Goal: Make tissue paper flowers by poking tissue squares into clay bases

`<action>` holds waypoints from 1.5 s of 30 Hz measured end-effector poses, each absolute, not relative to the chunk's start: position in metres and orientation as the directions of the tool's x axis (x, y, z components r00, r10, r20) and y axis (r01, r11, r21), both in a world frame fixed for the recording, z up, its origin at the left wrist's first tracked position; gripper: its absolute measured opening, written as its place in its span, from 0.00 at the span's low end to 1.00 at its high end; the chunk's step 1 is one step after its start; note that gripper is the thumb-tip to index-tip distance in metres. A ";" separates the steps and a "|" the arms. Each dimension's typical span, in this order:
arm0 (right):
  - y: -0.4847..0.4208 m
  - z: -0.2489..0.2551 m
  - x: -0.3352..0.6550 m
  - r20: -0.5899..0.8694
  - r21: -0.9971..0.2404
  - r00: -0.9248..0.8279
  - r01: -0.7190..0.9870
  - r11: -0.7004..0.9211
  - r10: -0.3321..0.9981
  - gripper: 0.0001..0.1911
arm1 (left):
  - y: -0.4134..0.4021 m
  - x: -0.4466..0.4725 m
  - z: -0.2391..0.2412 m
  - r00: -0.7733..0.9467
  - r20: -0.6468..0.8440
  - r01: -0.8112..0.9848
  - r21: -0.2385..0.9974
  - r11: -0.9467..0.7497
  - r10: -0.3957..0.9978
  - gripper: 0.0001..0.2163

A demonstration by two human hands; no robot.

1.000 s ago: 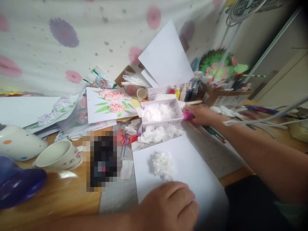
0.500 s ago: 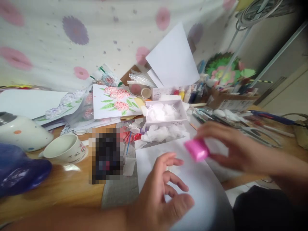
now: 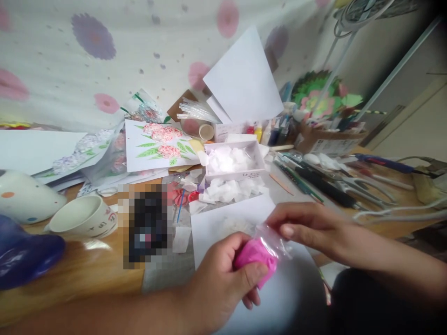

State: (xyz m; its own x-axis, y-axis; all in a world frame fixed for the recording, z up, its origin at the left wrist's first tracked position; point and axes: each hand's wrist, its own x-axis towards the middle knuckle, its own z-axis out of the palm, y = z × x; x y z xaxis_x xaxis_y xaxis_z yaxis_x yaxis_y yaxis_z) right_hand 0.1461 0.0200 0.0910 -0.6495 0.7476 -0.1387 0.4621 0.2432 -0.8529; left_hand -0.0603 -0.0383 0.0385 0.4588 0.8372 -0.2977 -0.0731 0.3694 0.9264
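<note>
My left hand (image 3: 223, 284) is closed around a bright pink lump (image 3: 256, 258) that sits inside a clear plastic wrapper (image 3: 270, 237). My right hand (image 3: 307, 225) pinches the loose top of that wrapper between thumb and fingers. Both hands hover over a white sheet of paper (image 3: 223, 221) lying on the wooden table (image 3: 77, 274). Just beyond the sheet stands a small white box (image 3: 233, 162) filled with white tissue pieces, and more tissue pieces (image 3: 230, 190) lie in front of it.
A white cup (image 3: 82, 223) and a blue object (image 3: 24, 253) sit at the left. Flower paintings (image 3: 159, 149) lie behind. Pens, scissors and tools (image 3: 331, 181) lie at the right, near a cardboard box of craft supplies (image 3: 328, 135).
My right hand brought the pink lump from beside the white box toward me. My left hand lifted off the sheet and closed on it; the right hand now pinches its wrapper.
</note>
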 end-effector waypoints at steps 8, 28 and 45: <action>0.023 0.089 0.134 -0.321 -0.917 -0.606 0.391 -0.079 0.728 0.13 | -0.037 -0.061 0.040 0.455 -0.325 -0.012 0.929 0.370 0.829 0.17; 0.009 0.082 0.141 -0.191 -0.818 -0.549 0.547 0.177 0.814 0.03 | -0.041 -0.061 0.036 0.475 -0.294 0.014 0.945 0.327 0.829 0.16; 0.008 0.085 0.148 -0.008 -0.793 -0.823 0.352 0.498 0.568 0.06 | -0.043 -0.061 0.033 0.551 -0.270 -0.005 0.945 0.327 0.790 0.20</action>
State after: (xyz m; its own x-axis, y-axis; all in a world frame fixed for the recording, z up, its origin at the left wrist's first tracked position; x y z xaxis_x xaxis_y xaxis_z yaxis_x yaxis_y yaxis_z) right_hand 0.1481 0.0077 0.0853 -0.8228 0.5683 -0.0082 0.3518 0.4979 -0.7927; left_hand -0.0609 -0.0426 0.0335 0.5505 0.7898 -0.2703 -0.0048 0.3268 0.9451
